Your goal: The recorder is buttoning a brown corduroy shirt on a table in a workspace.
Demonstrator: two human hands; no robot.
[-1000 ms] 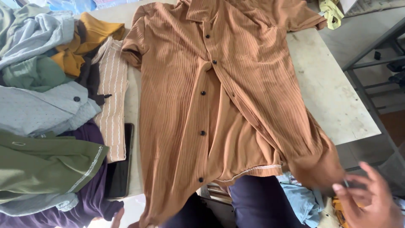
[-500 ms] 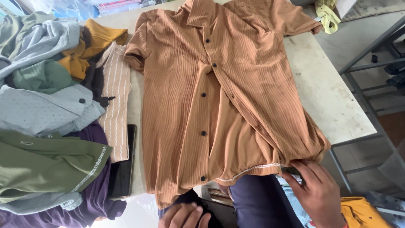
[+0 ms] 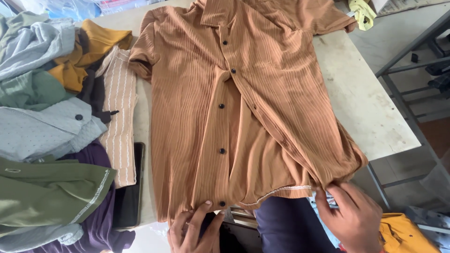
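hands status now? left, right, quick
Left hand: fingers spread flat on the brown shirt hem, gripping nothing.
Right hand: pinching the shirt's bottom right hem corner.

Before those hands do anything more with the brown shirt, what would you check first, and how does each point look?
1. Left hand on the brown shirt hem by the bottom button: ok.
2. Right hand pinching the hem's right corner: ok.
3. Front lying flat: not ok, folds around the placket.
4. Buttons all fastened: cannot tell.
5. Dark phone clear of the shirt: ok, it lies beside it.
6. Table bare on the right: ok.
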